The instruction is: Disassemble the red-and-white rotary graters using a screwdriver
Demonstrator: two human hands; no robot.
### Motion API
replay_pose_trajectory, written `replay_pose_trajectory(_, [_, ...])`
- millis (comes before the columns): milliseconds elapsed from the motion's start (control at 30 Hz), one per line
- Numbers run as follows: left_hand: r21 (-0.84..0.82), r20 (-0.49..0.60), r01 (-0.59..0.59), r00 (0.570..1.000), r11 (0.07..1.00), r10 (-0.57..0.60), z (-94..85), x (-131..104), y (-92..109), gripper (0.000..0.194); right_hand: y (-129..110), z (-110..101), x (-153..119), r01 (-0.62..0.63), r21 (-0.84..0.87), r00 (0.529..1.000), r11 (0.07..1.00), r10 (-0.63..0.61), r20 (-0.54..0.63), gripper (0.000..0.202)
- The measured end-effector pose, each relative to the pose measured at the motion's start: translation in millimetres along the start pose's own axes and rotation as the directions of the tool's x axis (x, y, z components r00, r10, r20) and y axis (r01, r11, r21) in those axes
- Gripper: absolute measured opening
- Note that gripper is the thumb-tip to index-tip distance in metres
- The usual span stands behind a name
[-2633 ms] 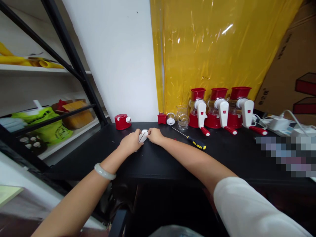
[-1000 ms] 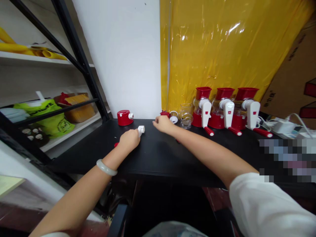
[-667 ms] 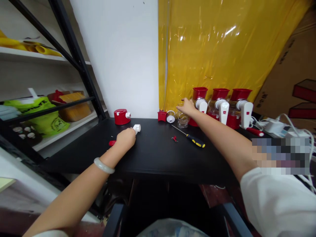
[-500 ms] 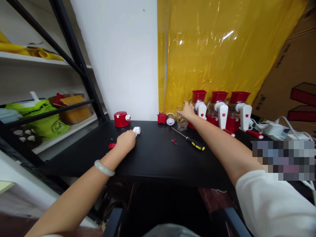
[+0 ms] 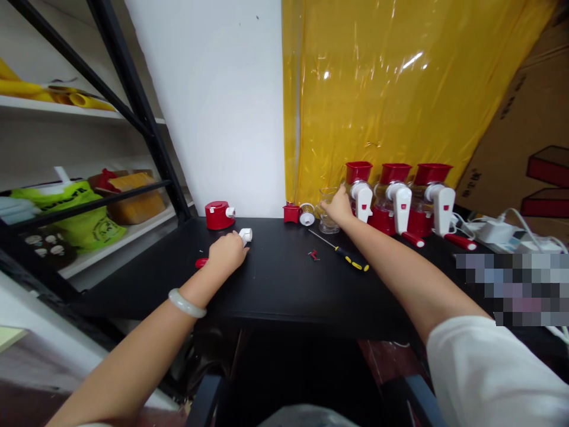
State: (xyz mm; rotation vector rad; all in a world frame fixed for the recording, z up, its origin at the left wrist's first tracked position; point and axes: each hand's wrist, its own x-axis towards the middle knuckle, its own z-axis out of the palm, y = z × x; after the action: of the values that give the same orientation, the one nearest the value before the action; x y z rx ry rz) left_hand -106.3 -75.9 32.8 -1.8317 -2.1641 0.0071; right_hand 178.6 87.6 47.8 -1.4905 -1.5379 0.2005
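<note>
At the black counter [image 5: 275,287], a white crank [image 5: 246,235] with a red knob [image 5: 201,263] is held by the left hand [image 5: 226,254], its grip wrapped round the middle. Farther right, a screwdriver [image 5: 352,260] and a small red piece [image 5: 314,255] are seen lying. Beyond these, a clear container [image 5: 328,224] is reached by the right hand [image 5: 338,207] (whether its grip is pressed together cannot be told), beside three upright grinders [image 5: 402,204].

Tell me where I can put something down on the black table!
There's bare table between the left hand and the small red bits, and left of the red handle end, toward the black shelf frame. Crowded: the back right, with the right hand, clear container and three crank machines.
</note>
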Motion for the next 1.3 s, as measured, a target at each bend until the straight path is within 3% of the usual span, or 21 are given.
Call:
replay_pose_trajectory(100, [-0.031, -0.129, -0.038, 0.991, 0.999, 0.033, -11.5, -3, 7, 0.058, -7, -13, -4, 0.131, 0.017, 0.990, 0.991, -0.130, -0.056, 0.091])
replay_pose_trajectory(200, [-0.178, -0.235, -0.203, 0.959, 0.963, 0.159, -21.1, -2, 19, 0.065, -19, -31, -10, 0.279, 0.060, 0.959, 0.958, -0.275, -0.071, 0.093])
replay_pose_trajectory(267, [-0.331, -0.286, -0.346, 0.923, 0.878, 0.256, -27.0, 3, 31, 0.073, -28, -43, -15, 0.315, 0.136, 0.949, 0.939, -0.311, -0.046, 0.098])
replay_pose_trajectory(333, [-0.522, -0.270, -0.401, 0.915, 0.752, 0.300, -32.3, 11, 46, 0.081, -38, -51, -20, 0.260, 0.266, 0.962, 0.928, -0.273, 0.013, 0.099])
replay_pose_trajectory(400, [-0.737, -0.142, -0.352, 0.915, 0.577, 0.378, -35.7, 23, 61, 0.075, -45, -56, -24, 0.140, 0.408, 0.976, 0.902, -0.196, 0.099, 0.095])
replay_pose_trajectory(500, [-0.974, 0.053, -0.068, 0.857, 0.214, 0.513, -33.1, 45, 81, 0.055, -49, -59, -25, -0.034, 0.605, 0.980, 0.796, -0.092, 0.175, 0.087])
replay_pose_trajectory(567, [-0.989, 0.038, 0.111, 0.826, -0.096, 0.562, -26.2, 59, 89, 0.051, -46, -60, -23, -0.124, 0.725, 0.979, 0.678, -0.035, 0.200, 0.079])
replay_pose_trajectory(600, [-0.955, 0.020, 0.178, 0.839, -0.238, 0.544, -21.9, 64, 91, 0.050, -44, -60, -21, -0.164, 0.778, 0.975, 0.606, -0.023, 0.223, 0.071])
replay_pose_trajectory(633, [-0.908, -0.002, 0.218, 0.853, -0.359, 0.522, -17.3, 69, 93, 0.051, -41, -61, -19, -0.203, 0.824, 0.967, 0.528, -0.024, 0.254, 0.060])
replay_pose_trajectory(700, [-0.819, -0.055, 0.256, 0.856, -0.514, 0.515, -8.5, 74, 93, 0.055, -33, -61, -18, -0.289, 0.881, 0.945, 0.374, -0.038, 0.325, 0.035])
replay_pose_trajectory(733, [-0.787, -0.092, 0.269, 0.838, -0.555, 0.538, -4.7, 75, 92, 0.057, -29, -60, -19, -0.338, 0.890, 0.929, 0.305, -0.045, 0.368, 0.025])
replay_pose_trajectory(800, [-0.776, -0.151, 0.307, 0.758, -0.551, 0.635, 1.4, 73, 91, 0.061, -23, -57, -24, -0.444, 0.874, 0.887, 0.197, -0.044, 0.460, 0.015])
replay_pose_trajectory(867, [-0.814, -0.138, 0.340, 0.675, -0.472, 0.724, 4.5, 69, 94, 0.061, -18, -51, -33, -0.517, 0.846, 0.848, 0.132, -0.060, 0.527, 0.021])
replay_pose_trajectory(933, [-0.832, -0.081, 0.373, 0.651, -0.410, 0.755, 4.2, 62, 100, 0.060, -18, -42, -42, -0.532, 0.840, 0.838, 0.105, -0.079, 0.540, 0.028])
replay_pose_trajectory(1033, [-0.787, -0.048, 0.433, 0.668, -0.439, 0.743, -2.5, 53, 109, 0.073, -22, -27, -52, -0.523, 0.843, 0.840, 0.125, -0.092, 0.535, 0.034])
replay_pose_trajectory(1100, [-0.742, -0.042, 0.484, 0.656, -0.464, 0.753, -9.6, 48, 111, 0.087, -26, -18, -54, -0.490, 0.852, 0.855, 0.183, -0.090, 0.511, 0.036])
replay_pose_trajectory(1167, [-0.692, -0.057, 0.501, 0.680, -0.520, 0.731, -16.7, 44, 110, 0.090, -27, -9, -53, -0.448, 0.833, 0.863, 0.325, -0.088, 0.498, 0.033])
replay_pose_trajectory(1300, [-0.601, -0.017, 0.438, 0.829, -0.669, 0.559, -24.4, 42, 108, 0.058, -21, 5, -48, -0.303, 0.652, 0.863, 0.695, -0.090, 0.497, 0.022])
